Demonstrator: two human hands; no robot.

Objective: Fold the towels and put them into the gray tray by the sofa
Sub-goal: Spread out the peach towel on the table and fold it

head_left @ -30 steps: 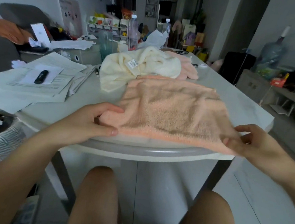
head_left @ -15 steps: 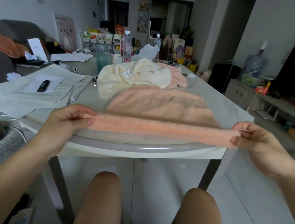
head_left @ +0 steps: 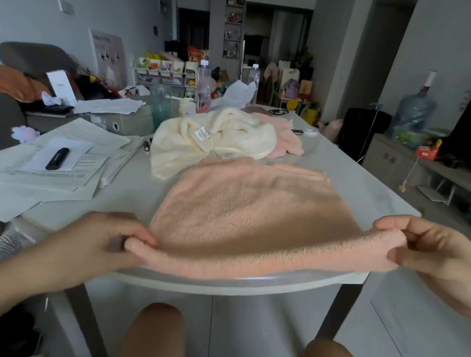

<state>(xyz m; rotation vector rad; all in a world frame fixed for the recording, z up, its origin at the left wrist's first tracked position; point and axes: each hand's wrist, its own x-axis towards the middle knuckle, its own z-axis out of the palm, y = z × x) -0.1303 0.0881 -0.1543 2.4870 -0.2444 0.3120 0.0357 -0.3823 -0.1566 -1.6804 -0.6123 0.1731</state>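
Lowered since a moment ago, the pink towel (head_left: 253, 218) stretches crosswise between our left hand (head_left: 104, 239) and right hand (head_left: 437, 251), both pinching its near corners, reaching ahead over the desk (head_left: 367, 193).

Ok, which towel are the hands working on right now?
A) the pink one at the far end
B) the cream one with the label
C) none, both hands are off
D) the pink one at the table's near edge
D: the left hand and the right hand each pinch a near corner of the pink towel spread at the table's near edge; the cream towel lies bunched behind it, untouched.
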